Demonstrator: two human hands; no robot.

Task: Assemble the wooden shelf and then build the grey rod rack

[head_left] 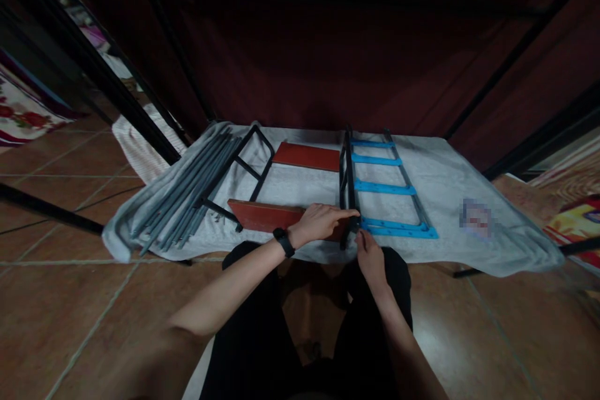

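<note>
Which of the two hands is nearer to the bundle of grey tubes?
Left. The left hand, at the nearer red board, is to the right of the grey tubes, apart from them; the right hand is farther right, near the closest blue bar.

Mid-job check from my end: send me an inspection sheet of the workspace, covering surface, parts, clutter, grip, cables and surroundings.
Surface: table covered by a pale, rumpled cloth.
Parts: left black metal frame and right black metal frame, two red-brown boards between them; blue-slatted rack on the right.
Clutter: grey tubes side by side at left; pixelated item at right, unreadable.
Grip: left hand and right hand both at the right frame's near end; hold unclear.
Cables: thin dark cable-like line across the floor, left.
Surroundings: dark red backdrop, tiled floor, flower-patterned cloth far left.
</note>
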